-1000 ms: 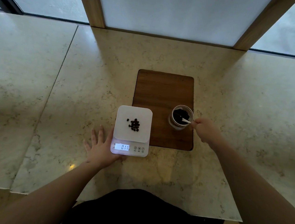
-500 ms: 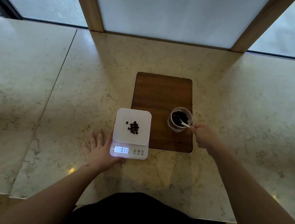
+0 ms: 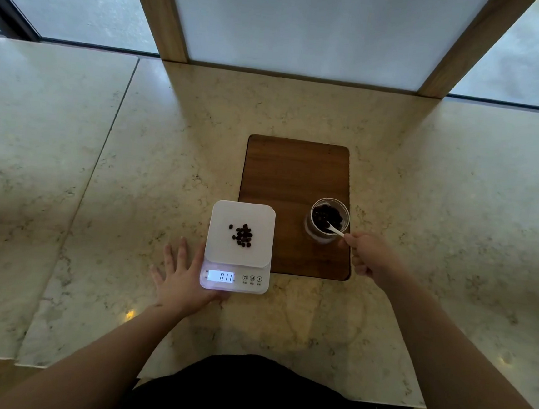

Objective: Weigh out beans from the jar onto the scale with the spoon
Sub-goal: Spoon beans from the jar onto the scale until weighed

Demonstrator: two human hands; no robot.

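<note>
A white digital scale (image 3: 221, 252) sits on the marble counter, its lit display reading 011. A small heap of dark beans (image 3: 242, 235) lies on its platform. To its right a clear glass jar (image 3: 314, 231) with dark beans inside stands on a wooden board (image 3: 293, 174). My right hand (image 3: 369, 255) grips the handle of a white spoon (image 3: 336, 231) whose bowl dips into the jar. My left hand (image 3: 180, 279) lies flat on the counter, fingers spread, touching the scale's near left corner.
The marble counter (image 3: 100, 189) stretches wide to both sides, with a seam line on the left. Wooden window posts (image 3: 161, 15) rise behind it. The counter's near edge is just in front of my body.
My right hand with the spoon has shifted slightly within the jar. The scale reading and my left hand are unchanged; the view has drifted a little.
</note>
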